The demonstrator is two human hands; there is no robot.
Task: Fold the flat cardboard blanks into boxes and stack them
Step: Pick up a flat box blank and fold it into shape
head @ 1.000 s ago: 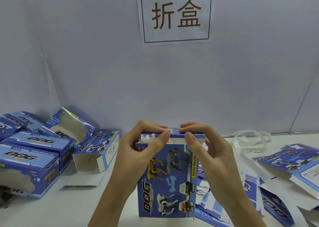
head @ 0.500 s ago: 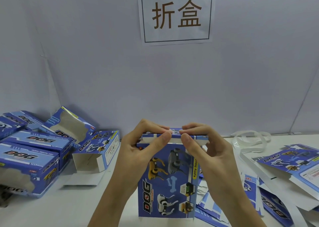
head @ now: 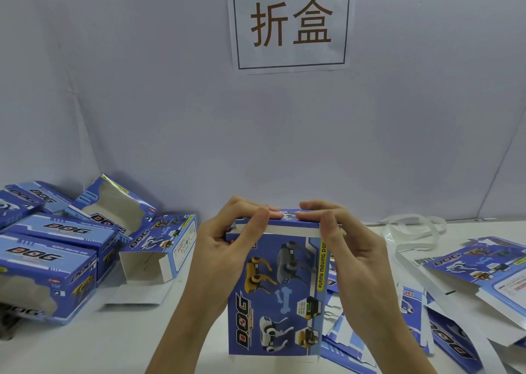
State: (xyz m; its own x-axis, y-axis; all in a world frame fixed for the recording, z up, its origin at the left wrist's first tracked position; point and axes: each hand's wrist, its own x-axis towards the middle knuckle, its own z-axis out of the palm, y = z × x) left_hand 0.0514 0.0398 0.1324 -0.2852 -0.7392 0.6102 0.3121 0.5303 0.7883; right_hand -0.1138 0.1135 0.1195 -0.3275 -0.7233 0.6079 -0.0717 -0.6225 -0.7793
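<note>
Little has shifted in a second: both thumbs have crept along the white tuck flap [head: 287, 229] atop the upright box [head: 277, 296] at desk [head: 119, 342] centre. Left hand [head: 225, 248] and right hand [head: 348, 248] pinch its lid. Finished boxes [head: 54, 248] pile at 9 o'clock; flat blanks [head: 466, 285] wait at 3 o'clock.

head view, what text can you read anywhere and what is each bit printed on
"折盒": paper sign on the wall.
"DOG": upright box held by the left hand and right hand.
"FUNNY MOVING DO…": yellow strip on that box, partly hidden.
"DOG": folded boxes at left.
"TOP": flat blanks at right.
Fine print elsewhere is too small to read.
</note>
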